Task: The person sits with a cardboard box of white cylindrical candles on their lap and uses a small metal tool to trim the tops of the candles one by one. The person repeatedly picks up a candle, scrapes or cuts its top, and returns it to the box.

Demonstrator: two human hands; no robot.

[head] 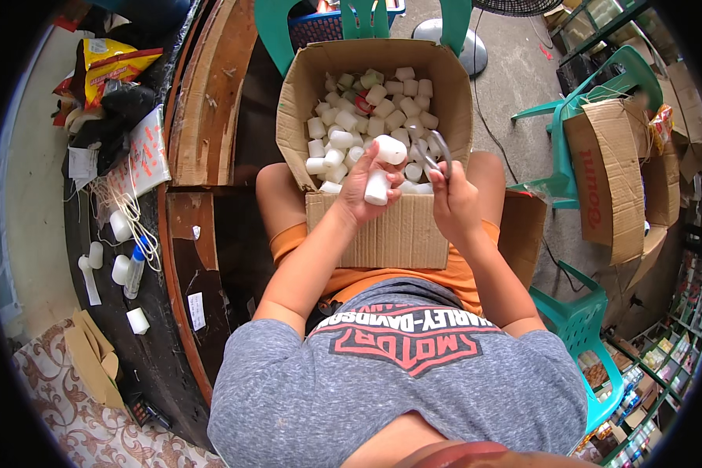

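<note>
My left hand (355, 200) holds two short white wax candles over the near side of an open cardboard box. The upper candle (391, 150) lies tilted with its end facing up, and the lower candle (377, 188) rests against my palm. My right hand (457, 202) grips a shiny metal tool (443, 153) with a curved loop, just right of the candles; its exact kind is unclear. The cardboard box (386, 231) stands between my knees, its near flap folded down towards me. Inside lies a heap of loose white candles (376, 126), with a small red item (362, 105) among them.
To the left, a black-topped table (158, 345) bears several candles (137, 321), white string (131, 216), a blue-capped bottle (134, 272) and snack packets (114, 67). Green plastic chairs (561, 131) and another carton (614, 181) stand at right. A dark cable (488, 131) crosses the floor.
</note>
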